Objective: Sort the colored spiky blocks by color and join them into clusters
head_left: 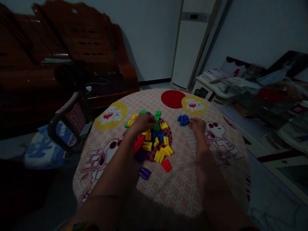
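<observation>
My left hand is over a loose pile of plastic building blocks, its fingers curled together and pointing right. Whatever is in its fingertips is hidden. Close to those fingers are a green block and a yellow block. On the right, my right hand has its fingers pinched at the right edge of a cluster of blue blocks. Nearer to me lie more yellow blocks, a red block and a purple block. My left wrist and forearm cover part of the pile.
The round table has a patterned cloth with cartoon prints. To the left stands a chair, with a wooden bench behind it. A cluttered cabinet is at the right. A tall white unit stands against the far wall.
</observation>
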Tool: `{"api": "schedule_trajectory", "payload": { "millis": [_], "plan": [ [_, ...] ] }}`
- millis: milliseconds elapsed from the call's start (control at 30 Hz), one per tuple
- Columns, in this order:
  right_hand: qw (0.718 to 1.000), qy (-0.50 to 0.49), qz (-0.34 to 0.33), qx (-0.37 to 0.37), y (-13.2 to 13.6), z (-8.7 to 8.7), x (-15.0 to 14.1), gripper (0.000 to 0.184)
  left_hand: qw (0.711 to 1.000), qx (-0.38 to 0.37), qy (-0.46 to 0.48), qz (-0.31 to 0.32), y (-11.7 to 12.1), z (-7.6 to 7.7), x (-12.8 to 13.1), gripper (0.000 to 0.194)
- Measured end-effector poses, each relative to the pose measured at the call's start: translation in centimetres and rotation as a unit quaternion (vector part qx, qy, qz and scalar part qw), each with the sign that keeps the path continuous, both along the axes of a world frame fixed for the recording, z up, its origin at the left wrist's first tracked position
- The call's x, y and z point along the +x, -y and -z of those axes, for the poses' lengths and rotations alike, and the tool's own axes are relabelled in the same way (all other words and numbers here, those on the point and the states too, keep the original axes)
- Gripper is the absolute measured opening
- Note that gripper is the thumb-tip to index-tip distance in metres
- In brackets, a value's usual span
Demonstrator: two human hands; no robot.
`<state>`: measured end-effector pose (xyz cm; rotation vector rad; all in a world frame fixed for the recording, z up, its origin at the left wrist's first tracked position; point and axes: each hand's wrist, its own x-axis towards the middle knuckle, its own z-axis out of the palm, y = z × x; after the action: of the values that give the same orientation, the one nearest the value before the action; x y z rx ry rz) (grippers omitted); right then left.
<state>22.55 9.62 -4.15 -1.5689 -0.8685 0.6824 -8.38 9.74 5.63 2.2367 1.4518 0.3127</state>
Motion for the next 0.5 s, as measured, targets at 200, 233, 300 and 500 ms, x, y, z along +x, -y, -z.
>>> {"api": "schedule_trajectory", "payload": {
  "millis": [200,233,300,500],
  "plan": [
    [1.0,-0.014,0.0,0.001,0.1,-0.2,-0.1,0.026,0.998,-0.024,-0.057,0.027,2.4,2.0,0.6,0.027],
    [1.0,-0.014,0.002,0.001,0.1,-0.3,-0.1,0.026,0.997,-0.02,-0.065,0.024,2.6,2.3,0.8,0.028],
    [1.0,-0.012,0.005,0.0,0.1,-0.3,-0.1,0.026,0.997,-0.014,-0.071,0.024,2.7,2.9,1.1,0.03],
    [1.0,-0.008,0.001,0.0,-0.1,0.1,0.1,0.028,0.999,-0.012,-0.031,0.037,2.3,3.2,1.4,0.03]
  ]
}}
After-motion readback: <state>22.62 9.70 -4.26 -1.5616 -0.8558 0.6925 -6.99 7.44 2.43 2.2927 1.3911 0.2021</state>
